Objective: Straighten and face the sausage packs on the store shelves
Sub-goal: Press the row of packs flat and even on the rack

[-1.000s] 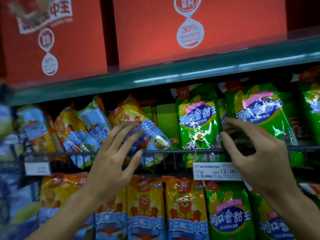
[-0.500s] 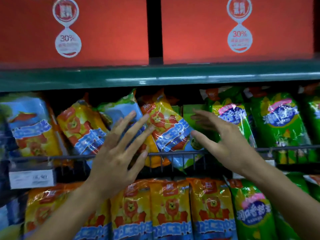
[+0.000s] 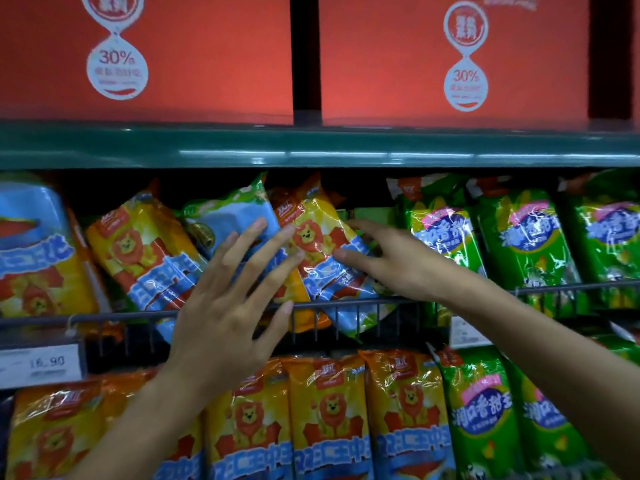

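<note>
Several sausage packs lean crookedly on the middle shelf behind a wire rail (image 3: 104,317). A yellow lion pack (image 3: 322,251) tilts left at the centre, beside a blue-and-green pack (image 3: 228,220) and another yellow lion pack (image 3: 145,251). My left hand (image 3: 228,306) has its fingers spread and straight against the blue-and-green pack and the centre yellow pack. My right hand (image 3: 394,261) reaches in from the right, with its thumb on the front of the centre yellow pack and its fingers behind that pack's right edge. Green packs (image 3: 519,244) stand upright to the right.
Red boxes (image 3: 194,57) with 30% labels sit on the green top shelf (image 3: 311,147). The lower shelf holds upright yellow lion packs (image 3: 329,420) and green packs (image 3: 485,417). Price tags (image 3: 38,363) hang on the rail. A large blue-and-yellow pack (image 3: 31,247) fills the far left.
My right hand has moved left from the green packs to the right edge of the centre yellow pack. My left hand stays spread on the tilted packs. The view has shifted left.
</note>
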Motion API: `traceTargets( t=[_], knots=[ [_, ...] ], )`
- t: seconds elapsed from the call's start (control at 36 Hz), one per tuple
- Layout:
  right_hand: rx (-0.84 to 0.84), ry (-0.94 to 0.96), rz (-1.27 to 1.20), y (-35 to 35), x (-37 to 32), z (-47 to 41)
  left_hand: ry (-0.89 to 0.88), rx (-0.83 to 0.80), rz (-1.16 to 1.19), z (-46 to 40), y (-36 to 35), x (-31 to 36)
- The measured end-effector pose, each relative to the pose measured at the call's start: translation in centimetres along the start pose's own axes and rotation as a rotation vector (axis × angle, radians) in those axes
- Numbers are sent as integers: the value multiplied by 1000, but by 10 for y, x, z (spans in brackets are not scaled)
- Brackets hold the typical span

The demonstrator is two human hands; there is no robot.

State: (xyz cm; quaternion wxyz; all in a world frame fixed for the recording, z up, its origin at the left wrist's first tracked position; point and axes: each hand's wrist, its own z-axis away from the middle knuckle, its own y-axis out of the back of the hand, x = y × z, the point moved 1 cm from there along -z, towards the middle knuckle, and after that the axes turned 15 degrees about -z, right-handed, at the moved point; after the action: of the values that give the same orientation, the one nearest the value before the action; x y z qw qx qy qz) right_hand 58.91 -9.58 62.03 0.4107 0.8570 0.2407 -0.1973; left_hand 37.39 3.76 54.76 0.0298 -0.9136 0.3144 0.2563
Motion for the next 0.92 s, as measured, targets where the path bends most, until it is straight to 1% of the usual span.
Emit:
traceTargets(
  t=[0.14, 0.28, 0.39, 0.47, 0.56, 0.64, 0.72, 0.78, 0.92],
  knots=[
    [82, 54, -225, -10, 10, 7, 15, 1, -27, -1, -1, 0],
    [239, 69, -395, -10, 14, 9, 29, -11, -39, -2, 0, 1],
    [362, -7, -526, -6, 12, 4, 32, -15, -33, -2, 1, 2],
    [320, -88, -586, -8, 11, 0, 30, -18, -26, -3, 1, 2],
    [199, -167, -491, -5, 16, 1, 24, -23, -17, -2, 2, 1],
    [120, -181, -528, 3, 21, 1, 16, -34, -12, -2, 2, 1],
    [142, -96, -373, 12, 21, 1, 15, -42, -15, -2, 3, 1],
    [172, -31, -334, 15, 21, 1, 21, -42, -17, -3, 3, 1],
    [122, -32, -179, 18, 20, 6, 27, -53, -20, -4, 5, 3]
  ],
)
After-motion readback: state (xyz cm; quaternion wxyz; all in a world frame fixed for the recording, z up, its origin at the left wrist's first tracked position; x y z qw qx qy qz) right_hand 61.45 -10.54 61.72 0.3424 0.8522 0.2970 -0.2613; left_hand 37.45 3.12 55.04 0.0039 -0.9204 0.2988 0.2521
